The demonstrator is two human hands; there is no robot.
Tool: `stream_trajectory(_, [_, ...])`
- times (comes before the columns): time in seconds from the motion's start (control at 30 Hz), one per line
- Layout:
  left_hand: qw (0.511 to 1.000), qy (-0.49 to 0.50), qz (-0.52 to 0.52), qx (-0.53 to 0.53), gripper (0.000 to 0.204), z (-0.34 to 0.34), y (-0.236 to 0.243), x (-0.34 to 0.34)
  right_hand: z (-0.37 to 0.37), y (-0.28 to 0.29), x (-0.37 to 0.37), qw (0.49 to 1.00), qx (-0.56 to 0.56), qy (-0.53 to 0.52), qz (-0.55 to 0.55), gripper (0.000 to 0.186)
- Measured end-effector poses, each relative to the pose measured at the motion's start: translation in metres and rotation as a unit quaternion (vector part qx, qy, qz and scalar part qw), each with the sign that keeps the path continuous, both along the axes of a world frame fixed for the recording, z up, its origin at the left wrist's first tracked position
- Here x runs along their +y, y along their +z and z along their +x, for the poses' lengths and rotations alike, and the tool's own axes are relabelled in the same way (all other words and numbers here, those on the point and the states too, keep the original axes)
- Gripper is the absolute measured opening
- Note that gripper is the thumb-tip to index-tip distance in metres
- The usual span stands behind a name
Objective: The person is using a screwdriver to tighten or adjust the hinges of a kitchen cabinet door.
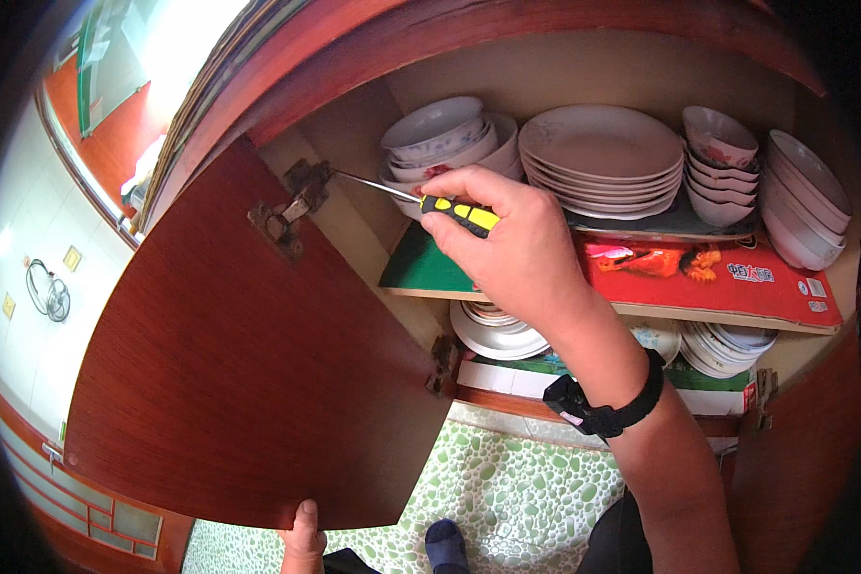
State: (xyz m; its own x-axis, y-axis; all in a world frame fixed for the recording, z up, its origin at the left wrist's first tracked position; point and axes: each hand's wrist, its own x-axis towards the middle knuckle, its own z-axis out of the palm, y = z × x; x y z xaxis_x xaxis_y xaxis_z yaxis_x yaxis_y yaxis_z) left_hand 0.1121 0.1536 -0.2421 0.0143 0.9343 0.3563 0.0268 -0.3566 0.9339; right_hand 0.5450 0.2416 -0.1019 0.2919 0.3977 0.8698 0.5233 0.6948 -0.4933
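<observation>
A yellow-and-black screwdriver (461,212) is gripped by its handle in my right hand (507,234). Its thin metal shaft points left, and the tip meets or comes very close to the upper hinge (301,191) of the cabinet door. The reddish-brown wooden door (230,373) stands swung out to the left. At its lower edge my left hand (303,538) grips the panel, thumb on the face I see; the other fingers are hidden behind it. A lower hinge (441,365) joins the door to the cabinet side. Both hinges look old and stained.
On the upper shelf stand stacked bowls (440,139), a pile of plates (603,153), small bowls (722,172) and larger bowls (808,201). More plates (727,344) fill the lower shelf. A second door (804,459) hangs at right. Green pebble-patterned floor (507,488) lies below.
</observation>
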Motion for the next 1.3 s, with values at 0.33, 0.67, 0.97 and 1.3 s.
stream_trajectory(0.33, [0.999,-0.029,0.034,0.002,0.075,0.007,0.001,0.001,0.009,0.080,-0.028,0.975,-0.071,-0.072,-0.199,0.022])
stream_trajectory(0.67, [0.999,-0.043,0.004,-0.011,0.071,0.010,0.003,0.000,0.002,0.106,-0.040,0.952,-0.171,-0.107,-0.231,0.026])
stream_trajectory(0.97, [0.999,-0.032,0.011,-0.001,0.068,-0.002,-0.013,0.008,0.032,0.114,-0.013,0.950,-0.186,-0.023,-0.251,0.027])
stream_trajectory(1.3, [0.998,-0.030,0.051,-0.009,0.065,0.015,0.003,-0.001,0.029,0.103,-0.024,0.945,-0.220,-0.076,-0.230,0.028])
